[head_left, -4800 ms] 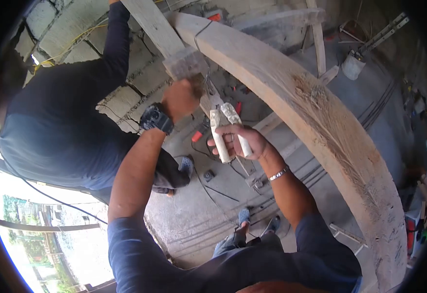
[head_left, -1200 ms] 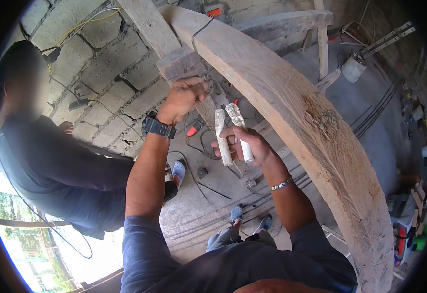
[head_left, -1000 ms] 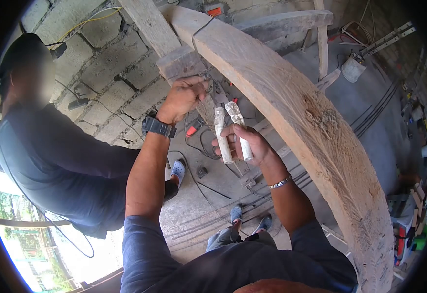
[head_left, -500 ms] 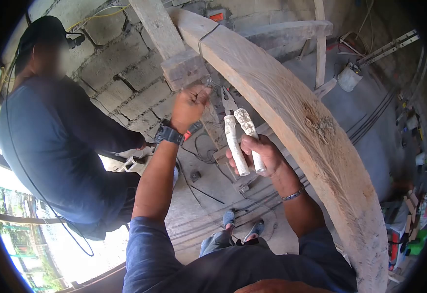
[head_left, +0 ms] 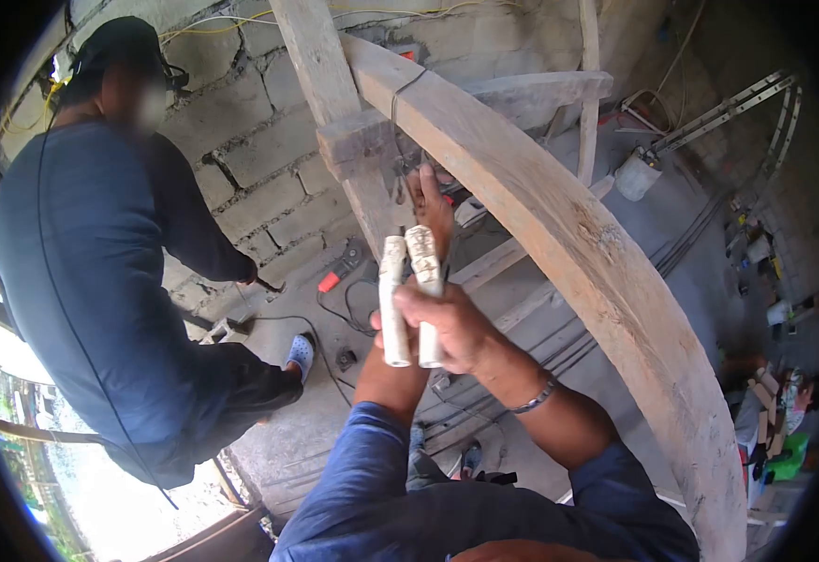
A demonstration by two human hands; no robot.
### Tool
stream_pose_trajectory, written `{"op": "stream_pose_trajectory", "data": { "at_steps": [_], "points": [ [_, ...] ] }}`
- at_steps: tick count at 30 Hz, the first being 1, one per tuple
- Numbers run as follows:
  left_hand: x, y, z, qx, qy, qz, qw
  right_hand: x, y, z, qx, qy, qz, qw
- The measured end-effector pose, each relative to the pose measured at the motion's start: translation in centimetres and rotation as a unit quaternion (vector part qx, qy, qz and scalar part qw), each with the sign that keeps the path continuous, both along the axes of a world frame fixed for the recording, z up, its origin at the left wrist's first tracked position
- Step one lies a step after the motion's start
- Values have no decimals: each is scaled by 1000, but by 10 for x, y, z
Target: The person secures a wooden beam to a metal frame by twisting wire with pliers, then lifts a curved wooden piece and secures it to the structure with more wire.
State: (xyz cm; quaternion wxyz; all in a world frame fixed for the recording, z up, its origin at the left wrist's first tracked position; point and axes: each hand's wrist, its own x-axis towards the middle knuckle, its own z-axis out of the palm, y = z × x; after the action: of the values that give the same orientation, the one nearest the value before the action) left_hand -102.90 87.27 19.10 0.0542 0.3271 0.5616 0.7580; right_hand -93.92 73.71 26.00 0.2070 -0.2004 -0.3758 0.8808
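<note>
My right hand (head_left: 451, 328) is closed around the white-wrapped handles of a pair of pliers (head_left: 420, 258). The plier jaws point up towards a wire (head_left: 396, 110) looped around a curved wooden beam (head_left: 540, 197). Behind the pliers, my left hand (head_left: 435, 211) reaches up beside the beam's underside. Its fingers are blurred and partly hidden, so I cannot make out whether they hold the wire. A wooden block (head_left: 353, 140) and an upright post (head_left: 311, 56) meet the beam near the wire.
At the left, another person (head_left: 100, 262) stands with one hand on a dark tool (head_left: 267, 284). An orange-ended power tool (head_left: 330, 281) and cables lie on the floor. A bucket (head_left: 636, 176) and a ladder (head_left: 723, 114) are at the right. A block wall (head_left: 231, 122) stands behind.
My left hand has moved right and down, crossing behind the pliers. The right hand has shifted left with the pliers, now more upright. The camera view has turned slightly.
</note>
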Motion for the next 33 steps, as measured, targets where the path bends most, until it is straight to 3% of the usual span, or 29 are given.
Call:
{"op": "stream_pose_trajectory", "data": {
  "at_steps": [6, 9, 11, 13, 14, 15, 16, 18, 19, 20, 21, 22, 25, 27, 30, 31, 33],
  "points": [
    [7, -1, 7, 152, -77, -55, 984, -29, -5, -37, 88, -76, -29, 993],
    [-3, -14, -2, 70, -108, -116, 985, -25, -1, -46, 107, -97, -30, 989],
    [-20, -20, -22, 26, 16, -199, 980, -10, 5, -46, 119, -114, 0, 986],
    [-36, -57, -38, -137, -19, -183, 973, 0, 13, -44, 132, -117, 4, 984],
    [-50, -78, -57, -119, 9, -177, 977, 3, 14, -41, 118, -124, 2, 985],
    [-57, -89, -71, -98, -48, -125, 986, 4, 16, -43, 151, -135, -7, 979],
    [-63, -108, -64, -100, -45, -126, 986, 4, 19, -49, 145, -127, -9, 981],
    [-71, -145, -24, -112, -37, -128, 985, -2, 23, -71, 365, -274, -23, 889],
    [-74, -159, 5, -168, -2, -134, 977, -7, 24, -79, 433, -292, -61, 851],
    [-71, -173, 33, -225, 33, -138, 964, -11, 24, -90, 426, -285, -62, 856],
    [-64, -180, 62, -231, 39, -135, 963, -16, 25, -102, 468, -288, -97, 830],
    [-55, -181, 90, -228, -20, -179, 957, -22, 27, -114, 505, -291, -131, 802],
    [-38, -149, 103, -165, -173, -346, 907, -34, 33, -140, 517, -276, -147, 797],
    [-13, -116, 96, -198, -269, -386, 860, -32, 38, -139, 567, -243, -163, 770],
    [6, -71, 61, -231, -253, -351, 872, -36, 54, -175, 594, -196, -171, 761],
    [3, -56, 46, -225, -271, -330, 876, -29, 52, -162, 568, -208, -152, 781],
    [5, -37, 41, -215, -290, -304, 882, -22, 53, -159, 597, -198, -160, 761]
  ]
}}
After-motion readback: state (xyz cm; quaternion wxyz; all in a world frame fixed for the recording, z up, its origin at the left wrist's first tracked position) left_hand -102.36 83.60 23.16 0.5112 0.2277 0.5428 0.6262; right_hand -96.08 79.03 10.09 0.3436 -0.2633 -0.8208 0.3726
